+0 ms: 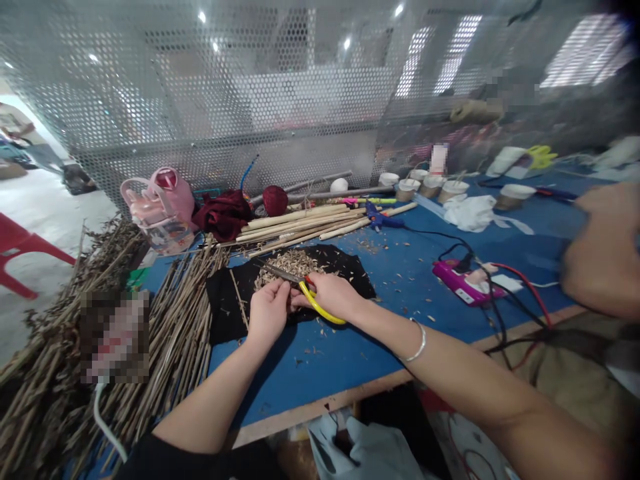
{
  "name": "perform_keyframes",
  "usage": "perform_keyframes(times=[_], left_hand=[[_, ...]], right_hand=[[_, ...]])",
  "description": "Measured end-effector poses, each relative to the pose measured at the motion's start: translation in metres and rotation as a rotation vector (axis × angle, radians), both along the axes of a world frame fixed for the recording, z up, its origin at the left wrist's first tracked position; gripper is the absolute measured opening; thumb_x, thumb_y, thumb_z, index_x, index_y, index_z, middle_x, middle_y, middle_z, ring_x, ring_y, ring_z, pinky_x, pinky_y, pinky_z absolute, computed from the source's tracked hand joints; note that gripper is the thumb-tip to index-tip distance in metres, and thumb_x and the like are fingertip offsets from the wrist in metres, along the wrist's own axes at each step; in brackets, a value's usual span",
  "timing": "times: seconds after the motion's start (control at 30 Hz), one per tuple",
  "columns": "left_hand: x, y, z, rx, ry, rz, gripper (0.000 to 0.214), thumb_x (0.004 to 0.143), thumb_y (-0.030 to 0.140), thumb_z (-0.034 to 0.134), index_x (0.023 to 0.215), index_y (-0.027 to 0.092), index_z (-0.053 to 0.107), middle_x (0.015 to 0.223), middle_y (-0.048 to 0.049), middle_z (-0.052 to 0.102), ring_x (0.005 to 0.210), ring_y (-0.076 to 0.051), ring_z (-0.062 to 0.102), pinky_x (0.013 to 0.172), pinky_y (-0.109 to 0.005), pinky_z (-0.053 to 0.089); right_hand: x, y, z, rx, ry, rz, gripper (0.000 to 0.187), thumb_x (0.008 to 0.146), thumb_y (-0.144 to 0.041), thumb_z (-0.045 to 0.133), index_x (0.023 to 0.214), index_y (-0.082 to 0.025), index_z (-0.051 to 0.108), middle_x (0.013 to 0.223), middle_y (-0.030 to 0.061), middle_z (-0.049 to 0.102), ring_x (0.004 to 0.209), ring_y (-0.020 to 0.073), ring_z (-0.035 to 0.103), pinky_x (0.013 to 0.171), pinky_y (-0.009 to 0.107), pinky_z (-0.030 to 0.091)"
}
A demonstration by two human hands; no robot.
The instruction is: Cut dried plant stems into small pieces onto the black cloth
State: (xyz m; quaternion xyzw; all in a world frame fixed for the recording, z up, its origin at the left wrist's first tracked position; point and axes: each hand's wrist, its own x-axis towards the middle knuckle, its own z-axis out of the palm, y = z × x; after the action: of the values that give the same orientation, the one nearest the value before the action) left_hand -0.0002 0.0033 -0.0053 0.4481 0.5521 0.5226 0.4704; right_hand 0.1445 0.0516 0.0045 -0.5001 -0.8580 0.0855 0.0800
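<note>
Yellow-handled scissors [305, 293] trimming a thin twig over a black cloth [280, 293] near the desk's front edge.

The right hand [333, 293] has its grip pressed through the scissor loops; the left hand [269, 310] pinches the twig just beside the blades. Chips [290, 263] pile on the cloth, and stick bundles [165, 333] lie toward the left edge. Risk, as I judge it: the left fingers sit so near the blades that a slipping twig could bring a nick.
</note>
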Motion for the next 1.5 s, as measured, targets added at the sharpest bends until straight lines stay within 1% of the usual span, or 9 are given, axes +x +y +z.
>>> perform_keyframes(times=[0.13, 0.3, 0.53, 0.7, 0.87, 1.0, 1.1, 1.33, 1.5], left_hand=[[0.001, 0.0, 0.001, -0.043, -0.044, 0.018, 0.029, 0.075, 0.041, 0.052, 0.081, 0.014, 0.063, 0.071, -0.0043, 0.067, 0.052, -0.011, 0.057, 0.046, -0.02, 0.045], [0.002, 0.0, 0.003, -0.024, -0.091, 0.062, 0.027, 0.075, 0.038, 0.052, 0.078, 0.012, 0.06, 0.07, -0.0061, 0.067, 0.047, -0.01, 0.056, 0.045, -0.021, 0.046], [0.004, -0.002, 0.002, 0.014, -0.041, -0.003, 0.025, 0.075, 0.034, 0.054, 0.081, 0.012, 0.063, 0.072, -0.0067, 0.067, 0.061, -0.015, 0.063, 0.055, -0.024, 0.05], [0.004, -0.002, -0.001, -0.009, -0.019, 0.004, 0.027, 0.075, 0.037, 0.054, 0.08, 0.012, 0.064, 0.067, -0.0062, 0.067, 0.055, -0.015, 0.062, 0.052, -0.025, 0.05], [0.003, -0.002, -0.003, 0.02, 0.007, 0.0, 0.028, 0.075, 0.037, 0.053, 0.08, 0.012, 0.065, 0.072, -0.0081, 0.069, 0.058, -0.017, 0.063, 0.056, -0.027, 0.051], [0.002, -0.003, 0.001, 0.06, 0.023, -0.001, 0.025, 0.076, 0.035, 0.051, 0.083, 0.014, 0.064, 0.077, -0.0076, 0.069, 0.063, -0.018, 0.064, 0.06, -0.029, 0.051], [0.002, -0.002, 0.003, 0.061, 0.011, 0.0, 0.024, 0.077, 0.033, 0.05, 0.084, 0.014, 0.063, 0.076, -0.0071, 0.069, 0.062, -0.017, 0.063, 0.06, -0.028, 0.051], [0.0, 0.001, -0.001, 0.035, -0.021, 0.007, 0.023, 0.075, 0.035, 0.052, 0.073, 0.014, 0.061, 0.07, -0.0057, 0.067, 0.055, -0.014, 0.061, 0.054, -0.024, 0.048], [0.0, 0.002, 0.0, 0.012, -0.047, 0.015, 0.021, 0.073, 0.035, 0.054, 0.07, 0.015, 0.059, 0.069, -0.004, 0.067, 0.051, -0.011, 0.059, 0.052, -0.022, 0.047]], right_hand=[[0.001, 0.002, 0.002, -0.001, -0.003, 0.003, 0.056, 0.069, -0.074, 0.037, 0.078, -0.021, 0.053, 0.074, 0.0059, 0.065, 0.067, 0.0203, 0.061, 0.051, 0.025, 0.031], [0.004, 0.0, 0.003, 0.055, 0.026, 0.019, 0.06, 0.065, -0.074, 0.043, 0.09, -0.02, 0.049, 0.078, 0.0062, 0.065, 0.069, 0.0218, 0.061, 0.053, 0.026, 0.032], [0.005, -0.003, 0.008, 0.058, 0.079, 0.108, 0.062, 0.06, -0.072, 0.052, 0.092, -0.018, 0.046, 0.086, 0.0083, 0.061, 0.079, 0.0226, 0.059, 0.063, 0.027, 0.037], [0.004, -0.005, 0.014, 0.065, 0.072, 0.108, 0.066, 0.054, -0.071, 0.058, 0.09, -0.017, 0.048, 0.086, 0.0088, 0.06, 0.081, 0.0236, 0.058, 0.065, 0.029, 0.037], [0.003, -0.006, 0.009, 0.089, 0.082, 0.098, 0.064, 0.059, -0.073, 0.052, 0.089, -0.017, 0.046, 0.085, 0.0087, 0.061, 0.079, 0.0239, 0.059, 0.064, 0.029, 0.038], [0.0, -0.006, 0.003, 0.046, 0.051, 0.047, 0.063, 0.064, -0.075, 0.044, 0.092, -0.018, 0.046, 0.08, 0.0076, 0.064, 0.073, 0.0236, 0.062, 0.058, 0.028, 0.037], [-0.002, -0.006, 0.003, 0.043, 0.018, 0.013, 0.065, 0.063, -0.076, 0.044, 0.092, -0.018, 0.047, 0.078, 0.0075, 0.065, 0.072, 0.0246, 0.062, 0.057, 0.028, 0.037], [-0.002, -0.004, 0.006, 0.002, -0.031, -0.012, 0.064, 0.062, -0.077, 0.043, 0.088, -0.019, 0.052, 0.079, 0.0077, 0.065, 0.075, 0.0248, 0.063, 0.058, 0.028, 0.039], [-0.001, -0.003, 0.007, -0.001, -0.04, -0.019, 0.063, 0.063, -0.078, 0.04, 0.084, -0.02, 0.054, 0.079, 0.0076, 0.066, 0.075, 0.0239, 0.062, 0.059, 0.028, 0.039]])
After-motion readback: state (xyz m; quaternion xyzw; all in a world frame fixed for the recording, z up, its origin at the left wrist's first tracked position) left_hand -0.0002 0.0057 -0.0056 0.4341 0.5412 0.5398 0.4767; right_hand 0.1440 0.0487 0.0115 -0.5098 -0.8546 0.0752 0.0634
